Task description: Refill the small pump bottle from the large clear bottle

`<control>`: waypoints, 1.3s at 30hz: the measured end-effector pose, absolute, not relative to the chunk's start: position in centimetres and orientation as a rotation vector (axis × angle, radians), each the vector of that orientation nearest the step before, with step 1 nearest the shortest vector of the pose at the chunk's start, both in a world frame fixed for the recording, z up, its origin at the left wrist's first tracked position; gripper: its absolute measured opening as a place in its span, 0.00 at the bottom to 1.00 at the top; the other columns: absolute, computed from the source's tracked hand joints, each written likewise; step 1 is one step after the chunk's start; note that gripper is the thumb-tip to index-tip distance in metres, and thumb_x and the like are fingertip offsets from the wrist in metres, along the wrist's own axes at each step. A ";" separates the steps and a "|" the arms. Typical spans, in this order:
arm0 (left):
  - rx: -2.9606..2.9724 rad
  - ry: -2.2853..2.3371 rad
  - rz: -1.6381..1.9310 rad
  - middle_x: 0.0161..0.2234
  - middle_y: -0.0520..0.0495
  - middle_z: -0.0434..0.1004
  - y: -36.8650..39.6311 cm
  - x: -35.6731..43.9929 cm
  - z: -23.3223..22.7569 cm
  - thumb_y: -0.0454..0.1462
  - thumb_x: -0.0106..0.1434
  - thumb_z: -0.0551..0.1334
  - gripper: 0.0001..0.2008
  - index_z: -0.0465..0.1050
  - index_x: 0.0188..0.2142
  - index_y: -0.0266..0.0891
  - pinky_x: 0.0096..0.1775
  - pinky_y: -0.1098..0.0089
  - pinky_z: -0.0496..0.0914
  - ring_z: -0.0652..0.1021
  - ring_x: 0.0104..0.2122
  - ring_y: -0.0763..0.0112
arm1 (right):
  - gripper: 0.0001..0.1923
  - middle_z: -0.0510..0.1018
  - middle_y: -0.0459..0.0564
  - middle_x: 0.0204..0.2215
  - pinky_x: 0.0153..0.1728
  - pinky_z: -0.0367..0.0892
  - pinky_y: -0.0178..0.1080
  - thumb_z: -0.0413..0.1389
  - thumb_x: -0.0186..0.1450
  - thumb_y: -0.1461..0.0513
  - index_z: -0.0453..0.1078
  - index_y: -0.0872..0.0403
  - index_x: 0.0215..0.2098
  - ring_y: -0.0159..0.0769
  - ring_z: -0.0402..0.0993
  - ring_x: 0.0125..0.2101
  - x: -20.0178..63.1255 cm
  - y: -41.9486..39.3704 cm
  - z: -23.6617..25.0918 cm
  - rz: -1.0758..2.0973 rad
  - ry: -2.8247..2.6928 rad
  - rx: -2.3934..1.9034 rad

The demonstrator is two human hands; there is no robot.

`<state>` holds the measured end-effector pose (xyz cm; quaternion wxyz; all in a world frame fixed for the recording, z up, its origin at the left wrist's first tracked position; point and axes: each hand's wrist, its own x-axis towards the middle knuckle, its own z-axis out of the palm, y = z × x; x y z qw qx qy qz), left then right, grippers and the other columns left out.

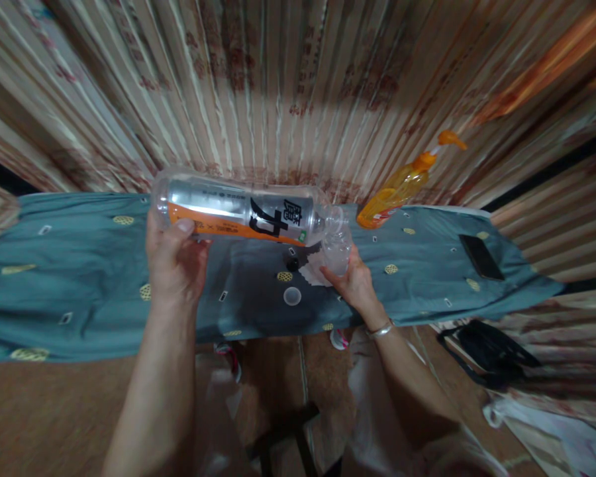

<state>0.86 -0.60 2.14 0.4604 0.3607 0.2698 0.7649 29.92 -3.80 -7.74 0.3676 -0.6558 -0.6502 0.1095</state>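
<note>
Head view: our left hand (173,265) fingers grip the tipped bottle (238,212); right hand (352,281) fingers wrap the still near-empty cup (336,248) above the surface (79,278).

Single head-worn view, looking forward and down (close over the table (79,291)), facing the curtain (278,79)

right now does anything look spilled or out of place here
No spill shows. The large bottle lies sideways in the left hand, its open mouth at a small clear cup in the right hand. Two caps lie loose on the cloth.
</note>
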 end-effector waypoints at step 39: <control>0.838 0.683 1.892 0.36 0.51 0.80 -0.7 1.0 2.3 0.36 0.40 0.75 0.17 0.76 0.32 0.45 0.36 0.68 0.73 0.78 0.40 0.64 | 0.44 0.78 0.63 0.53 0.51 0.75 0.57 0.64 0.58 0.53 0.56 0.59 0.67 0.56 0.79 0.51 29.9 -3.8 -7.7 0.277 -1.684 -1.694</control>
